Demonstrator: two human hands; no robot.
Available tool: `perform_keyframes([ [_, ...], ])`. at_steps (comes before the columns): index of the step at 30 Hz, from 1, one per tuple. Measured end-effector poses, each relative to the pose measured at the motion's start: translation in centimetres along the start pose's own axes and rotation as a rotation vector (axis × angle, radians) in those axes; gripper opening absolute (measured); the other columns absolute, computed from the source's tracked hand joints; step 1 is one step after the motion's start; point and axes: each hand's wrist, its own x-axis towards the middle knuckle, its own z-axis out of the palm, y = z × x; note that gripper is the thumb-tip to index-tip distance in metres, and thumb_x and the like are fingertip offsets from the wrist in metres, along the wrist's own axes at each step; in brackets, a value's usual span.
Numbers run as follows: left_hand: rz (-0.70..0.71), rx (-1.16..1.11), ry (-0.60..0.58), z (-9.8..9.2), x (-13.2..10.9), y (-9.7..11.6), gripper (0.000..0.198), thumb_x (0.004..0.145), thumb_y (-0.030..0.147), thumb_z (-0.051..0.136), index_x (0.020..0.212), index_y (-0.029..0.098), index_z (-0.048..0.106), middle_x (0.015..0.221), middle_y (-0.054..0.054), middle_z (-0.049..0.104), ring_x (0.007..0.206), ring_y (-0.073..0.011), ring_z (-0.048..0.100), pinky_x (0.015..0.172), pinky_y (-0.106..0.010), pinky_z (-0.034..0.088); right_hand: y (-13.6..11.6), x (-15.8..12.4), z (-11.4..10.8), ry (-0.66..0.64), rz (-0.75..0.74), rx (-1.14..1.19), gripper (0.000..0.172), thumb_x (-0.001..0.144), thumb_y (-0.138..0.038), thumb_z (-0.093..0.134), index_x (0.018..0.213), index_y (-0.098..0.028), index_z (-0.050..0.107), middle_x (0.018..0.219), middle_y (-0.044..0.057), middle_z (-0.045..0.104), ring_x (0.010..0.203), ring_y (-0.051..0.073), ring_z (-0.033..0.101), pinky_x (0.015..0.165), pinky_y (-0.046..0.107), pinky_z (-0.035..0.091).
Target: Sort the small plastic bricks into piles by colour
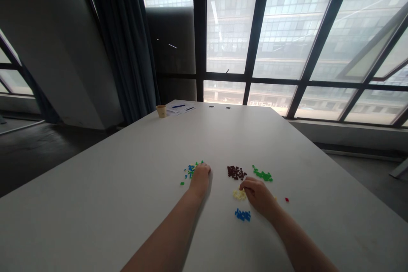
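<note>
My left hand (201, 175) rests at the right side of a mixed pile of small blue and green pieces (191, 171), its fingers curled down and partly hidden by the back of the hand. A single green piece (182, 183) lies just in front of that pile. My right hand (257, 193) is over the right edge of a pale yellow pile (239, 195), thumb and fingers pinched together. Anything between those fingertips is too small to make out. Close by lie a dark brown pile (236, 172), a green pile (263, 174) and a blue pile (242, 215).
One red piece (287, 199) lies right of my right hand. On the far left of the white table (127, 178) stand a paper cup (161, 111) and, beside it, papers (181, 108) with pens. Windows and a dark curtain (127, 42) are beyond the table.
</note>
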Motion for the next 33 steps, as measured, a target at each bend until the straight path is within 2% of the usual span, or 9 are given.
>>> perform_keyframes([
  [8, -0.014, 0.006, -0.107, -0.9, -0.7, 0.6, 0.021, 0.078, 0.009, 0.039, 0.075, 0.010, 0.061, 0.088, -0.012, 0.061, 0.086, -0.0167, 0.053, 0.081, -0.028, 0.036, -0.7, -0.1, -0.1, -0.022, -0.019, -0.018, 0.030, 0.068, -0.002, 0.038, 0.068, -0.017, 0.063, 0.069, 0.003, 0.058, 0.064, 0.012, 0.052, 0.063, 0.022, 0.040],
  [12, -0.057, 0.014, -0.099, -1.4, -0.8, 0.7, 0.021, 0.077, 0.010, 0.039, 0.073, 0.012, 0.060, 0.084, -0.010, 0.061, 0.082, -0.0168, 0.053, 0.078, -0.029, 0.038, -1.2, -0.2, -0.5, -0.005, -0.025, -0.012, 0.030, 0.068, -0.002, 0.038, 0.069, -0.017, 0.064, 0.070, 0.003, 0.059, 0.065, 0.012, 0.052, 0.063, 0.023, 0.040],
  [17, 0.000, 0.014, -0.027, -1.8, -1.1, 0.6, 0.028, 0.075, 0.004, 0.037, 0.082, 0.013, 0.062, 0.091, -0.010, 0.061, 0.093, -0.0192, 0.051, 0.087, -0.033, 0.036, -1.3, -0.3, -1.2, 0.032, -0.035, -0.029, 0.030, 0.069, -0.003, 0.037, 0.069, -0.018, 0.063, 0.070, 0.003, 0.059, 0.066, 0.013, 0.053, 0.065, 0.024, 0.041],
  [20, -0.006, -0.259, -0.010, -1.7, -1.6, 1.4, 0.025, 0.072, 0.004, 0.041, 0.085, 0.014, 0.060, 0.092, -0.008, 0.061, 0.087, -0.0160, 0.055, 0.084, -0.030, 0.041, -1.3, -0.3, -1.3, 0.051, -0.047, -0.029, 0.030, 0.069, -0.003, 0.037, 0.069, -0.018, 0.063, 0.070, 0.003, 0.059, 0.066, 0.013, 0.054, 0.064, 0.024, 0.042],
  [23, -0.034, -0.663, -0.073, -1.2, -2.3, 2.9, 0.018, 0.071, 0.011, 0.049, 0.087, 0.014, 0.057, 0.090, -0.006, 0.062, 0.076, -0.0126, 0.058, 0.073, -0.026, 0.046, -1.6, -0.3, -1.0, 0.079, -0.062, -0.025, 0.029, 0.071, -0.004, 0.037, 0.071, -0.018, 0.063, 0.071, 0.004, 0.059, 0.066, 0.013, 0.054, 0.063, 0.024, 0.042],
  [26, -0.015, -0.921, -0.068, -0.6, -2.9, 4.3, 0.018, 0.070, 0.017, 0.055, 0.089, 0.015, 0.056, 0.090, -0.006, 0.062, 0.079, -0.0124, 0.058, 0.072, -0.026, 0.048, -2.3, -0.2, -0.6, 0.141, -0.065, -0.011, 0.028, 0.074, -0.006, 0.038, 0.078, -0.018, 0.063, 0.073, 0.004, 0.059, 0.067, 0.013, 0.053, 0.063, 0.024, 0.042],
  [29, 0.016, -1.043, -0.066, -0.5, -3.4, 5.1, 0.021, 0.071, 0.019, 0.057, 0.091, 0.016, 0.055, 0.091, -0.006, 0.062, 0.081, -0.0123, 0.058, 0.075, -0.027, 0.048, -3.0, -0.1, -0.3, 0.215, -0.057, 0.009, 0.028, 0.075, -0.008, 0.039, 0.088, -0.017, 0.062, 0.076, 0.005, 0.058, 0.068, 0.013, 0.053, 0.063, 0.024, 0.043],
  [33, 0.025, -1.069, -0.063, -1.1, -3.7, 5.7, 0.025, 0.071, 0.017, 0.058, 0.095, 0.017, 0.054, 0.090, -0.005, 0.063, 0.082, -0.0127, 0.059, 0.079, -0.028, 0.048, -3.4, -0.1, -0.2, 0.265, -0.049, 0.016, 0.023, 0.076, -0.016, 0.048, 0.095, -0.019, 0.061, 0.077, 0.004, 0.058, 0.065, 0.013, 0.051, 0.062, 0.025, 0.044],
])
